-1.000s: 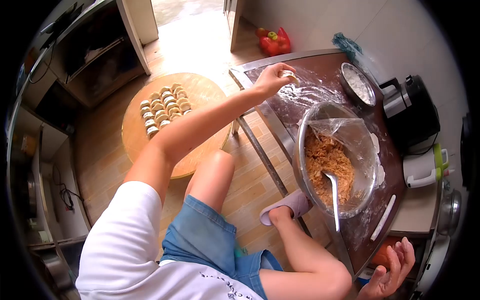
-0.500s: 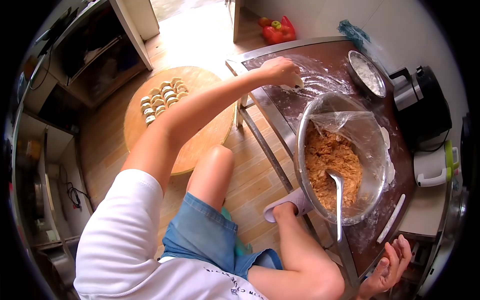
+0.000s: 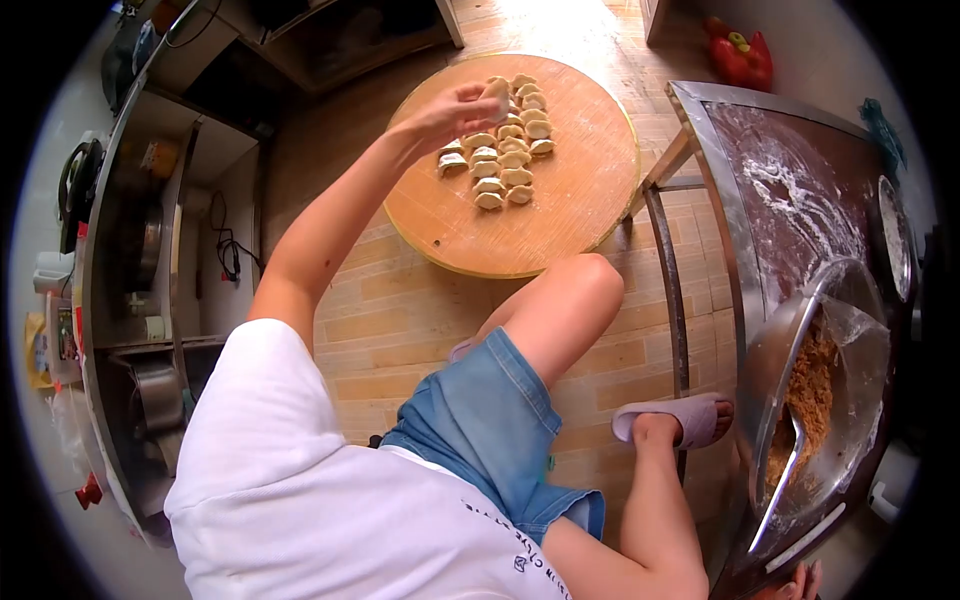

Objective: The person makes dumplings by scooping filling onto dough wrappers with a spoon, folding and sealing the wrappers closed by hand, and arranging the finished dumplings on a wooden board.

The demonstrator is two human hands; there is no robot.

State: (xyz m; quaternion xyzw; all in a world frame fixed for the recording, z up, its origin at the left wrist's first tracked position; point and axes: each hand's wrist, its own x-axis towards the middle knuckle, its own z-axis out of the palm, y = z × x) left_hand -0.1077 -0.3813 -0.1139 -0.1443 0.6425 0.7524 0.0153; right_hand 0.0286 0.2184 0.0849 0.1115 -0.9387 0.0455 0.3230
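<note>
My left hand (image 3: 448, 114) pinches a pale dumpling (image 3: 497, 93) above the far side of a round wooden board (image 3: 565, 215). Rows of floured dumplings (image 3: 514, 159) lie on that board, just below and beside the hand. At the bottom right edge, only the fingers of my right hand (image 3: 800, 584) show; they are apart with nothing visible in them. Close to them lies a thin white rolling pin (image 3: 806, 538) on the brown table. A spoon (image 3: 783, 478) leans in the steel bowl (image 3: 765, 365), stuck in orange-brown filling (image 3: 815, 385).
The metal-edged table (image 3: 725, 200) is dusted with flour and stands right of the board. On its far side is a flour dish (image 3: 893, 238). Open shelving (image 3: 175, 340) lines the left. My bent knee (image 3: 585, 285) reaches near the board's front rim.
My left hand has swung left from the floured table to over the round board, carrying the dumpling. The view has turned left, and my right hand is now mostly out of frame.
</note>
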